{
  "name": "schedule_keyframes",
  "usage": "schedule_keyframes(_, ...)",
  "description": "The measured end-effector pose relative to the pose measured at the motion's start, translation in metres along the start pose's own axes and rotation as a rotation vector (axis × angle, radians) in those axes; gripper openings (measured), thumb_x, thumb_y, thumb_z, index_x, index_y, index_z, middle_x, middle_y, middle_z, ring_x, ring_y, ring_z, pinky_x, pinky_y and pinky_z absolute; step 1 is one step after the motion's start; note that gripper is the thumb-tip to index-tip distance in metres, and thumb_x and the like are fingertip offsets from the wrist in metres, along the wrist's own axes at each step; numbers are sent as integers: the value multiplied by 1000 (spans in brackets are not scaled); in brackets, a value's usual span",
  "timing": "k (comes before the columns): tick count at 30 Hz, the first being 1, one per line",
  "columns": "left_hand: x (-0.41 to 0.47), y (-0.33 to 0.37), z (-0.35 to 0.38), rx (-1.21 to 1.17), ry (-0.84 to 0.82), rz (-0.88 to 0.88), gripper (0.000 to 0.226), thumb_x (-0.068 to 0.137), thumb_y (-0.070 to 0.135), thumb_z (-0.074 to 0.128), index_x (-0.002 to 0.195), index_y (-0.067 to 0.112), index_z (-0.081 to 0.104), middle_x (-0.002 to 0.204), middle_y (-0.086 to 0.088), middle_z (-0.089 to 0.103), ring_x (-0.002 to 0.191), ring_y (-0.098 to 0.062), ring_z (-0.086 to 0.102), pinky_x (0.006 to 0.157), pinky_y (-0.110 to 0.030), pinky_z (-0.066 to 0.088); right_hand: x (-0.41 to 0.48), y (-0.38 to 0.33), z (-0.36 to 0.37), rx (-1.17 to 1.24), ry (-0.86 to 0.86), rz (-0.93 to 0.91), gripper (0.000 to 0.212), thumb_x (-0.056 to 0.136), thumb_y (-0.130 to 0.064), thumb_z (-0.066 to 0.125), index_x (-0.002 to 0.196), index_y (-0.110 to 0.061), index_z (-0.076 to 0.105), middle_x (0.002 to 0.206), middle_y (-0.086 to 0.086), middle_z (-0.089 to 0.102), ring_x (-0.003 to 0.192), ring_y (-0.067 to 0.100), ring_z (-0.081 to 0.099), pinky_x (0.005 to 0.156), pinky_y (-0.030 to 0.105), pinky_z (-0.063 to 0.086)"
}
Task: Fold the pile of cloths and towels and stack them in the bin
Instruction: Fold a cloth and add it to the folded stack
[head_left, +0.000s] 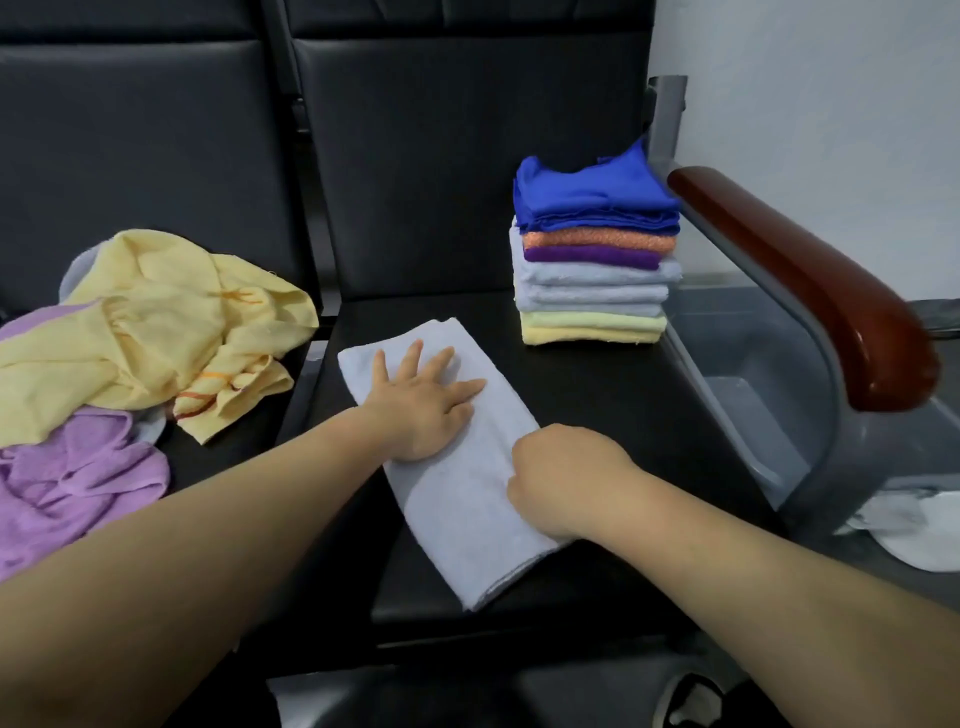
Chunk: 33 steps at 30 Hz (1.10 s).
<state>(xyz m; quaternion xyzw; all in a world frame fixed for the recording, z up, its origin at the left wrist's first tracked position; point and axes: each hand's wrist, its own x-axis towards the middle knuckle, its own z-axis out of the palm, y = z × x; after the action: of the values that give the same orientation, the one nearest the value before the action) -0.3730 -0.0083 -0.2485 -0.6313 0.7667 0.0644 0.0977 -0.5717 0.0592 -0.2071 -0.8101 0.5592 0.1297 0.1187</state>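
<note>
Head view: the pale blue towel (462, 499) lies folded long on the black seat (623, 415). The left hand (426, 402) presses flat on it, fingers spread. The right hand (566, 478) curls at its right edge, fingertips hidden, so I cannot tell whether it pinches. Behind stands a folded stack (595, 291); the unfolded pile (156, 332) lies on the left. The wooden armrest (810, 280) partly hides the grey bin (737, 332).
</note>
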Motion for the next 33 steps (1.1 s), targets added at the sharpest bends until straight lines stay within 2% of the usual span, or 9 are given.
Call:
schedule_keyframes(3, -12, 11, 3, -27, 20, -14, 53, 102, 64, 18, 155, 58, 13, 171, 0, 0, 156, -36, -7, 119, -66, -9, -6, 9, 0, 22, 17, 6, 22, 101, -41, 47, 89, -24, 51, 93, -3, 52, 85, 22, 56, 59, 33, 39)
schedule_keyframes(6, -37, 15, 2, -66, 77, -127, 60, 99, 66, 30, 156, 51, 18, 168, -3, 15, 152, -38, 13, 121, -61, 11, -8, 19, -4, 55, 20, 18, 24, 97, -49, 53, 90, -26, 55, 96, -6, 57, 87, 19, 59, 70, 36, 52)
schedule_keyframes(10, -85, 25, -4, -220, 65, -294, 66, 95, 67, 43, 154, 43, 27, 159, 2, 28, 138, -37, 32, 111, -50, 29, -9, 20, -5, 90, 75, 12, 19, 95, -43, 61, 90, -25, 57, 94, -6, 59, 83, 16, 60, 75, 37, 57)
schedule_keyframes(13, -121, 30, 0, -475, -57, -245, 70, 94, 64, 52, 155, 42, 27, 156, 5, 29, 140, -32, 35, 115, -44, 33, -8, 16, 4, 228, 138, -56, 5, 91, -28, 62, 87, -29, 59, 94, -9, 60, 86, 16, 60, 77, 36, 57)
schedule_keyframes(16, -147, 41, -2, -820, -79, -97, 69, 94, 47, 65, 154, 36, 32, 153, 7, 34, 137, -16, 42, 112, -28, 33, -9, 16, 14, 315, 103, -118, 10, 91, -21, 59, 90, -30, 63, 93, -12, 61, 92, 15, 60, 82, 32, 54)
schedule_keyframes(21, -170, 57, 0, -1185, -233, 37, 64, 70, 24, 73, 130, 32, 54, 127, 4, 58, 85, -8, 62, 78, -24, 52, -18, 20, 15, 405, 41, -118, 22, 94, -18, 55, 96, -37, 64, 94, -17, 61, 86, 2, 56, 71, 18, 42)
schedule_keyframes(25, -169, 55, 3, -1028, -45, 14, 41, 68, 5, 79, 101, 28, 71, 84, 8, 71, 69, -10, 62, 69, -27, 53, -32, 19, 7, 530, -66, -122, 29, 101, -20, 47, 111, -36, 70, 115, -17, 65, 110, 8, 59, 98, 27, 47)
schedule_keyframes(27, -167, 56, 0, -1013, 83, -49, 24, 77, 5, 81, 90, 23, 74, 70, 11, 70, 65, -5, 63, 67, -21, 53, -40, 20, 5, 533, -110, -154, 29, 101, -23, 51, 120, -30, 70, 119, -19, 62, 115, 7, 56, 103, 28, 44)
schedule_keyframes(33, -162, 47, -14, -973, 281, -76, 7, 89, 21, 76, 84, 21, 72, 70, 8, 71, 62, 0, 58, 59, -12, 47, -44, 23, 17, 391, 3, -214, 22, 86, -43, 75, 89, -25, 63, 98, -5, 60, 89, 18, 60, 81, 37, 50)
